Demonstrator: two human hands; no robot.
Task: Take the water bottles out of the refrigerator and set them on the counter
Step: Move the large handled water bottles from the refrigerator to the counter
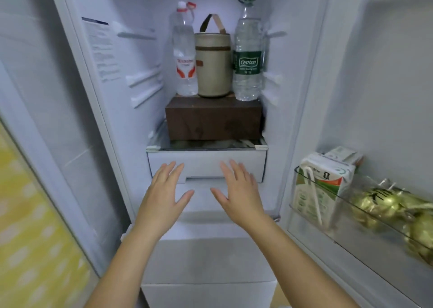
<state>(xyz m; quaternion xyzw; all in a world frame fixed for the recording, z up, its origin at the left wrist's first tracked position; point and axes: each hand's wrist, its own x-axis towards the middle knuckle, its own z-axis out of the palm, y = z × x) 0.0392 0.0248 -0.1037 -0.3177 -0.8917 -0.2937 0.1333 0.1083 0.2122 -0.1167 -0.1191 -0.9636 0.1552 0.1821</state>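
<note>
Both hands, left (164, 190) and right (239, 188), hover with fingers spread, holding nothing; two bottles (185, 52) (248, 57) stand upright on the box (213, 120).

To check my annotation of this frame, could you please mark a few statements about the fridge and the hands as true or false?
1. The red-label bottle and the green-label bottle both stand on the brown box. True.
2. The left hand grips a bottle. False: it is open and empty, in front of the white drawer.
3. A beige canister stands between the two bottles. True.
4. The right hand holds the carton. False: it is open and empty; the carton sits in the door shelf.
</note>
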